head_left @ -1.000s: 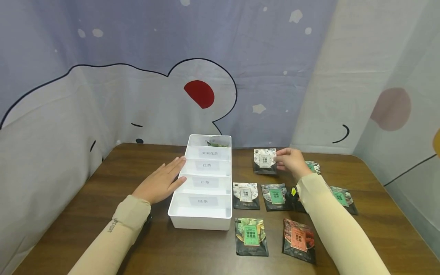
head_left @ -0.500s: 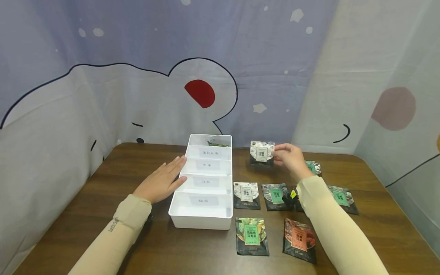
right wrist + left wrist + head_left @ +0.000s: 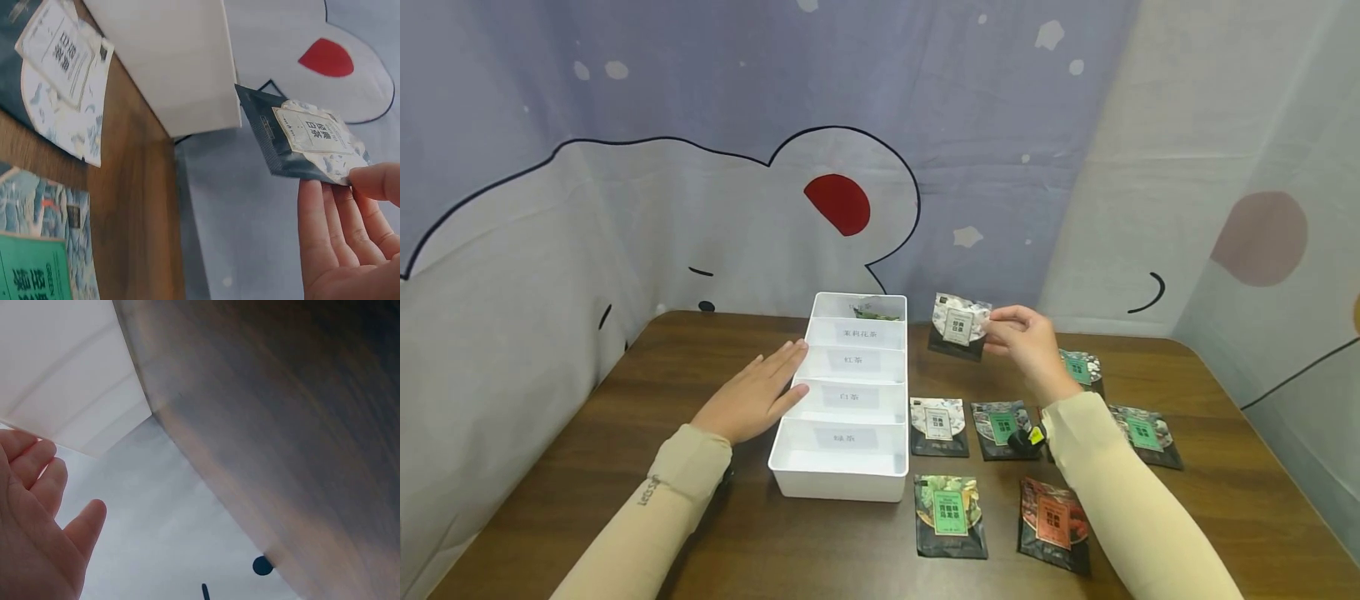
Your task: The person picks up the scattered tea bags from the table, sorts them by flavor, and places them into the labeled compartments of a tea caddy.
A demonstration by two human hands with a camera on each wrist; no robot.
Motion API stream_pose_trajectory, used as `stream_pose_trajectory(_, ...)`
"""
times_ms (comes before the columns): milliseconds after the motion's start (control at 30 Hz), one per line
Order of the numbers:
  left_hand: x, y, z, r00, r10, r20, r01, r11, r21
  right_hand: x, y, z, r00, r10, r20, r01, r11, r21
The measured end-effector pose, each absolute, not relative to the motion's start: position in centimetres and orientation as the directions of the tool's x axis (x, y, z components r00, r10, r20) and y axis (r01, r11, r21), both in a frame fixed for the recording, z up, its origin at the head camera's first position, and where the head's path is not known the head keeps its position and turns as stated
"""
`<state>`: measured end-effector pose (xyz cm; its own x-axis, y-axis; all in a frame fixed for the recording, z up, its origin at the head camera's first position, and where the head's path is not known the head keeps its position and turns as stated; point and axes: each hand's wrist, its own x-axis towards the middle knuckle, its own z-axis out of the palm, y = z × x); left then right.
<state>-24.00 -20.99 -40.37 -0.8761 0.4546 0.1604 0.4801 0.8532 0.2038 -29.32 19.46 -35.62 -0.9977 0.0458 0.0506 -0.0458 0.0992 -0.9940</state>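
Between thumb and fingers, my right hand pinches the right edge of a white-and-black tea packet. The packet is tilted and raised above the table, right of the far end of a white divided box; in the right wrist view, the same tea packet shows a white label. With fingers straight, my left hand rests against the box's left rim. The left wrist view shows those fingertips at the rim. Labelled compartments run along the box, and a green packet lies in the farthest one.
On the table, right of the box, lie another white tea packet, a green-labelled packet, a green-and-yellow packet and a red packet. More green-labelled packets lie beyond the right forearm. A patterned curtain hangs behind.
My right hand has lifted the white tea packet off the table and carried it left toward the box, tilting it. My left hand has stayed at the rim.
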Motion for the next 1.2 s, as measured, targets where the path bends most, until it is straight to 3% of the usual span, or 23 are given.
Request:
stream_pose_trajectory(433, -24.0, -20.9, -40.4, -0.881, 0.448, 0.152, 0.472, 0.856, 0.213, -28.0, 17.6, -35.1, -0.982, -0.018, 0.187, -0.187, 0.124, -0.974)
stream_pose_trajectory(1200, -23.9, -20.8, -40.3, -0.884, 0.442, 0.151, 0.466, 0.856, 0.223, -24.6, 13.4, -34.2, -0.942, -0.112, 0.318, -0.326, 0.065, -0.943)
